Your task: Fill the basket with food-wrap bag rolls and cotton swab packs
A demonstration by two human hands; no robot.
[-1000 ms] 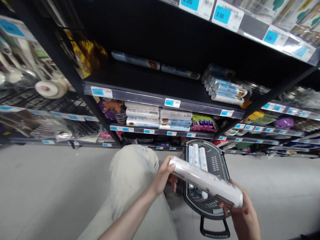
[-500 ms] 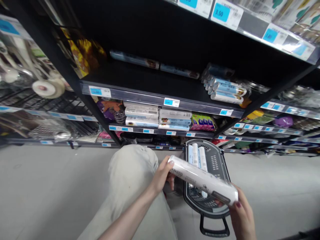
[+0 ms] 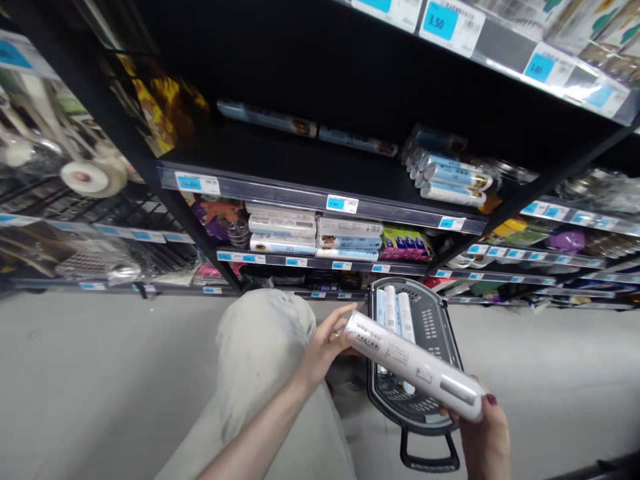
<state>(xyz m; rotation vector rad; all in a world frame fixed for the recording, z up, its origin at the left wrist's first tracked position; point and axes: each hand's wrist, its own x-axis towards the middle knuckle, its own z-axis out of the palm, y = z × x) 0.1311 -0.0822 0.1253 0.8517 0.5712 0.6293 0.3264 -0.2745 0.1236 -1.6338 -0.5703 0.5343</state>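
Observation:
A white wrapped roll [image 3: 415, 365] with grey print slants across the view, its right end lower than its left. My left hand [image 3: 327, 343] holds the left end between thumb and fingers, with one finger lifted along the tip. At the other end my right hand [image 3: 484, 427] is closed round the roll, the thumb on top. Under the roll stands a dark grey shopping basket [image 3: 445, 327], and several slimmer white and blue rolls [image 3: 399, 310] lie in it. The roll hides part of the basket's inside.
Ahead is a black shelf unit with more white rolls [image 3: 283, 233] stacked low and a pile of rolls [image 3: 455, 180] above right. A green and pink pack [image 3: 406, 245] sits beside the low stack. My knee [image 3: 265, 333] is left of the basket; its handle [image 3: 430, 461] points toward me.
The roll has turned about its length, so other print faces up, and it has shifted slightly right. My left fingers have changed position at its end. The basket has stayed put.

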